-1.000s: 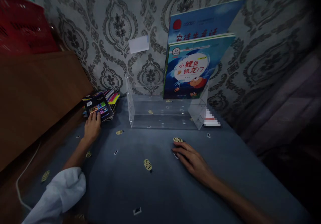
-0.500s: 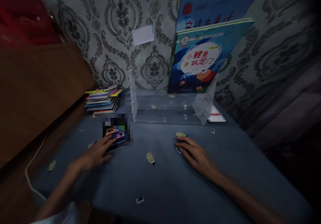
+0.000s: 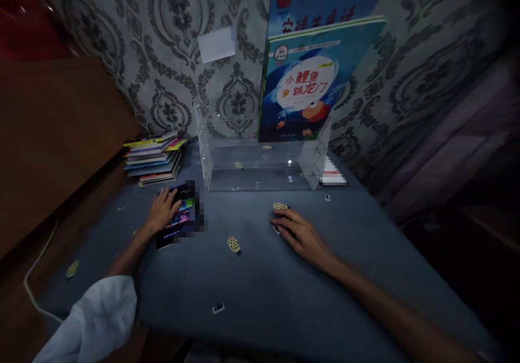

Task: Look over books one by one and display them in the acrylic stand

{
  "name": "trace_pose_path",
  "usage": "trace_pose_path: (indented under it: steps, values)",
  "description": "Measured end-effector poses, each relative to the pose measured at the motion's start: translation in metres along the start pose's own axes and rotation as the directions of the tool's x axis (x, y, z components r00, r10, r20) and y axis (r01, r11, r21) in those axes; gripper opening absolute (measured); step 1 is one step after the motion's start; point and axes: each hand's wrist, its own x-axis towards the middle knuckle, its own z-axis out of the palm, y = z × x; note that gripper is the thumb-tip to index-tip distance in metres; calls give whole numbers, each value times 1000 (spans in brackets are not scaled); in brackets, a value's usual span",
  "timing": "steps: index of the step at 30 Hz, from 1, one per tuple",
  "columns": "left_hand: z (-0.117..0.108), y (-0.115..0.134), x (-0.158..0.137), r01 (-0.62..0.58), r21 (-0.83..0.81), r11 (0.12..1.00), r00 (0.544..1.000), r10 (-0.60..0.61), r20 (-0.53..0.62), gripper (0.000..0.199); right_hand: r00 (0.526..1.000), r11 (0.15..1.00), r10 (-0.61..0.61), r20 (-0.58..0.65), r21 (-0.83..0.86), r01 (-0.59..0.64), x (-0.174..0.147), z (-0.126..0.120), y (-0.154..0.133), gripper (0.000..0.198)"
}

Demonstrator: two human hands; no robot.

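My left hand [image 3: 163, 211] lies with fingers stretched over the left part of a dark book [image 3: 181, 223] with a colourful cover, flat on the table; part of that cover is blurred out. Towards the table's middle, my right hand [image 3: 303, 235] rests palm down with its fingers extended and nothing in it, its fingertips beside a printed pineapple. Behind the hands stands a clear acrylic book rack [image 3: 252, 179]. At its right side, a blue picture book with a fish [image 3: 298, 92] leans upright in front of a taller blue book [image 3: 325, 5].
A stack of books [image 3: 152, 160] sits at the back left, near a brown wooden cabinet [image 3: 57, 135]. A partly blurred white object [image 3: 332, 174] lies right of the rack. A white cable [image 3: 34, 292] hangs at the left. Patterned wallpaper [image 3: 174, 54] backs the blue-grey tablecloth [image 3: 264, 298].
My left hand has moved forward over the book, from its lower edge towards its upper left. The whole view has shifted a little. My right hand keeps its place on the table.
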Motion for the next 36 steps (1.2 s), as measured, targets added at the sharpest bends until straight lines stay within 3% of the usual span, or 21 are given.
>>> trace_pose_path:
  steps: [4, 8, 24, 28, 32, 36]
  values:
    - [6, 8, -26, -98, -23, 995, 995, 97, -21, 57, 1000, 1000, -16, -16, 6, 17, 0, 1, -1, 30]
    - [11, 32, -50, -176, -73, 982, 984, 173, -47, 57, 1000, 1000, -14, -13, -3, 14, 1, 0, -3, 29]
    - [21, 196, -50, -370, -377, 849, 928, 358, -106, 62, 996, 999, 30, -81, 29, -28, -1, 1, -5, 30]
    - [16, 200, -52, -385, -455, 803, 922, 353, -156, 53, 993, 999, 42, -110, 37, -38, -3, 0, -4, 31]
    - [6, 178, -40, -388, -566, 727, 921, 287, -263, 40, 991, 999, -22, -130, -52, 15, -3, 2, -2, 29]
    - [4, 163, -30, -333, -632, 700, 940, 195, -279, 38, 989, 978, -129, -71, -174, 115, 8, 14, -13, 29]
